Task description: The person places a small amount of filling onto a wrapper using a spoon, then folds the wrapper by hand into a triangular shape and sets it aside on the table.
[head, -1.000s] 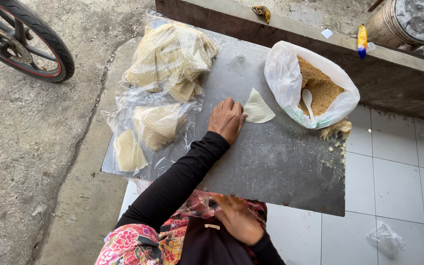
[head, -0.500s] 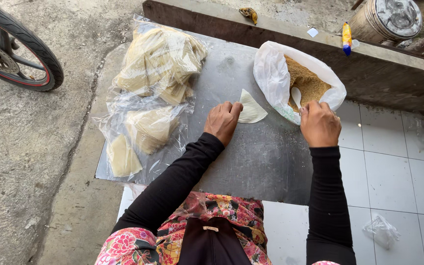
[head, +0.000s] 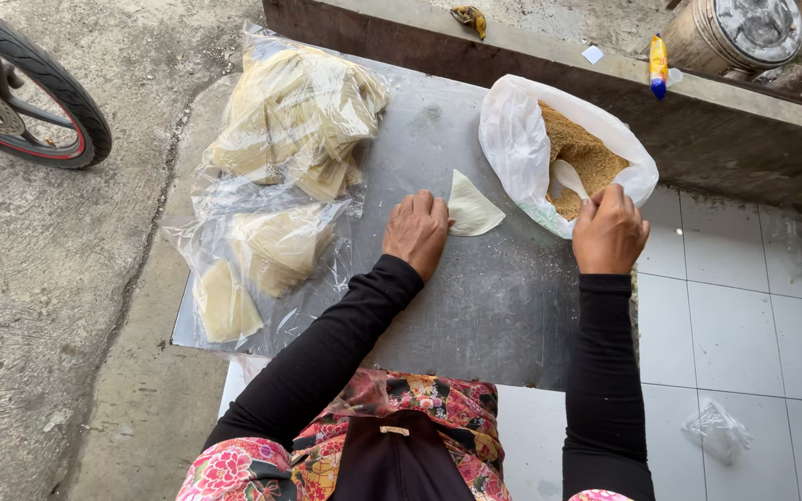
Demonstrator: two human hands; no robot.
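My left hand (head: pixel 417 231) rests flat on a grey board (head: pixel 475 306), its fingers pressing the edge of a pale triangular wrapper (head: pixel 472 206). At the rim of a white plastic bag (head: pixel 517 139) full of brown crumbly filling (head: pixel 583 156), my right hand (head: pixel 609 230) is curled, its fingers at the handle of a white spoon (head: pixel 568 176) that lies in the filling. Whether the fingers grip the spoon or the bag's rim is unclear.
Clear plastic bags with stacks of pale wrappers (head: pixel 294 116) lie on the board's left side. A motorbike wheel (head: pixel 34 93) stands at far left. A wooden ledge (head: pixel 717 121) with a metal pot (head: pixel 740 32) and a small yellow tube (head: pixel 658 65) runs behind; white tiles (head: pixel 744 315) at right.
My right hand came up from my lap to the bag's rim and now sits over the spoon. My left hand stayed on the wrapper.
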